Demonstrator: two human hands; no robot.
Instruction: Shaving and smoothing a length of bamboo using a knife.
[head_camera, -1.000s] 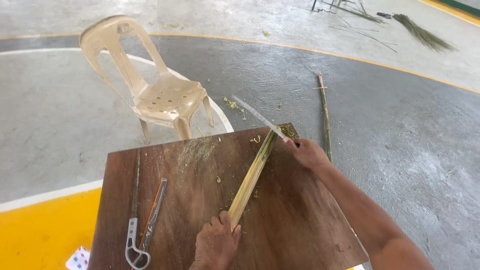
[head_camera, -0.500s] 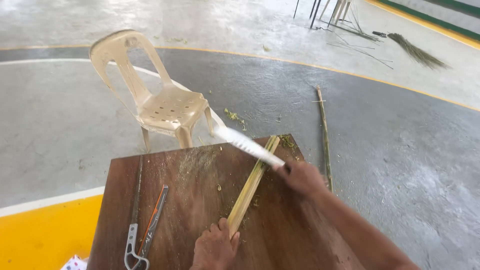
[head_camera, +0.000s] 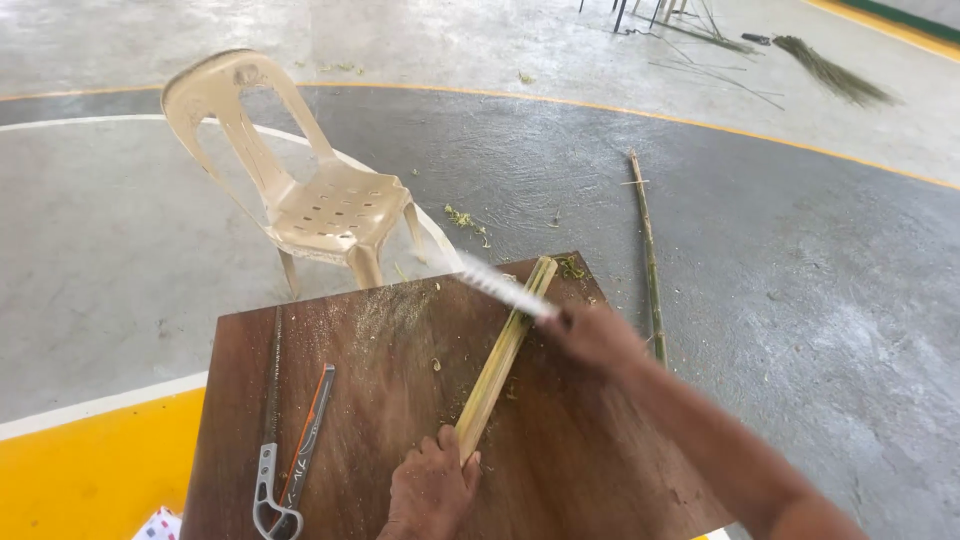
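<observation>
A split bamboo piece lies diagonally on the brown wooden table. My left hand presses down on its near end. My right hand grips the handle of a long knife, whose motion-blurred blade crosses the far part of the bamboo, pointing up and left.
A hacksaw lies on the table's left side. A beige plastic chair stands just beyond the table. A long bamboo pole lies on the concrete floor to the right. A broom lies far back right.
My right hand has swung the knife, the blade moving over the bamboo's far end. The left hand has stayed on the near end. The view has shifted slightly.
</observation>
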